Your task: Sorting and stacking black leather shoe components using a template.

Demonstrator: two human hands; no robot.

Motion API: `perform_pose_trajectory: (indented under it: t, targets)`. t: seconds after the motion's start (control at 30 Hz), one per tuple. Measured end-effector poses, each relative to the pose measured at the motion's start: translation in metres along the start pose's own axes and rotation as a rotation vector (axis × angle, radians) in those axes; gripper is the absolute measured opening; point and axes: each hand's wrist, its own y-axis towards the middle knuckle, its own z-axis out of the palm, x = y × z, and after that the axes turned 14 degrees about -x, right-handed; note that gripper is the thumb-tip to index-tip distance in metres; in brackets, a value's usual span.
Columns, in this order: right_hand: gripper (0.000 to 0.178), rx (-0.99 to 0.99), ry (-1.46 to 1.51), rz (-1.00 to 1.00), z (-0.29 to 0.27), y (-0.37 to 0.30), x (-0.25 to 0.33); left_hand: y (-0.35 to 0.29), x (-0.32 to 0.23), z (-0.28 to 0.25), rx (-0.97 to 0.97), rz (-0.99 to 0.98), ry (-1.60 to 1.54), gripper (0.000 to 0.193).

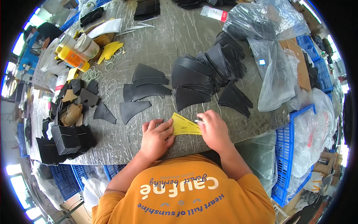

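Note:
A yellow template, wide at its left end, with dashed slits along its edges, lies on the table in front of me. My left hand rests spread at its left end, index fingertip and thumb against it. At the opposite end, my right hand is closed around a slim, pen-like tool; only its pale tip shows. Just beyond are black curved pieces: one at left, a stack in the middle and some at right. Anything beneath the template is hidden.
More black pieces fan out farther back. Clear plastic bags cover the right side. To the left stand a yellow bottle, rubber bands and bundled black pieces. A blue crate stands beside the table's right edge.

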Motion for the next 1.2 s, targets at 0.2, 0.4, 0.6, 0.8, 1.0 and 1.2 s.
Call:
perform_pose_trajectory:
  t: [0.2, 0.4, 0.6, 0.8, 1.0, 1.2]
  targets:
    - [0.014, 0.179, 0.086, 0.257, -0.016, 0.003, -0.006, 0.004, -0.002, 0.008, -0.006, -0.028, -0.119, 0.04]
    - [0.009, -0.356, -0.317, 0.146, -0.088, 0.04, -0.075, 0.045, -0.009, 0.023, 0.051, 0.011, -0.088, 0.051]
    - [0.009, -0.022, 0.214, 0.383, -0.027, 0.008, -0.038, -0.008, 0.006, 0.007, 0.167, 0.157, -0.1, 0.036]
    - [0.019, 0.052, -0.02, 0.09, 0.012, -0.007, -0.012, -0.012, -0.006, -0.004, 0.004, 0.008, -0.256, 0.033]
    - [0.026, 0.143, -0.07, 0.005, 0.011, -0.008, -0.005, -0.006, -0.001, 0.006, -0.04, 0.031, -0.189, 0.031]
    - [0.04, 0.197, -0.127, -0.117, 0.005, -0.007, -0.003, -0.012, -0.001, 0.008, -0.042, 0.018, -0.197, 0.026]
